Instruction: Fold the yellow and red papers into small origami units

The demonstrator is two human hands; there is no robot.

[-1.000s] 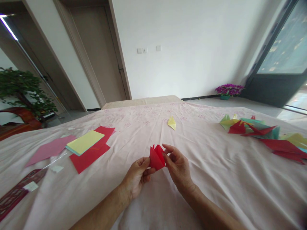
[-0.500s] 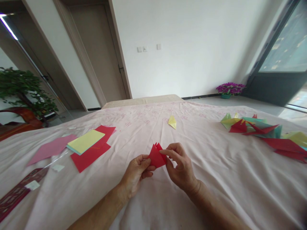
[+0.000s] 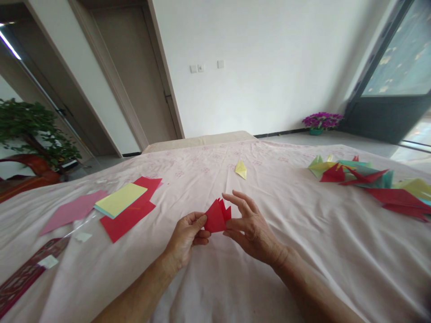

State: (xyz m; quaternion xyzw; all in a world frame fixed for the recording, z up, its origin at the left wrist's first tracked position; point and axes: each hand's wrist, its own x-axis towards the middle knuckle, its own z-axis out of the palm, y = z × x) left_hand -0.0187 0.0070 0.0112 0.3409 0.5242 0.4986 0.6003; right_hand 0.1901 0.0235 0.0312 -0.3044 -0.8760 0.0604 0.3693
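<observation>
A small piece of red folded paper [image 3: 214, 218] is held above the cloth in front of me, with several pointed flaps standing up along its upper right side. My left hand [image 3: 188, 233] pinches its left edge between thumb and fingers. At the paper's lower right corner, the thumb and one finger of my right hand [image 3: 251, 224] close on the edge, while its other fingers are lifted and spread. Farther out on the cloth lies a small yellow folded paper [image 3: 241, 170].
Pink sheets [image 3: 72, 210], red sheets [image 3: 129, 220] and a yellow sheet [image 3: 121, 199] lie at left near a dark red patterned packet [image 3: 25, 278]. Folded red pieces [image 3: 400, 199] and other colours are heaped at right. A wrinkled pale pink cloth [image 3: 202, 291] covers the table.
My right hand's upper fingers have lifted off the red paper and spread. The paper has shifted slightly left and its flaps now stand farther apart.
</observation>
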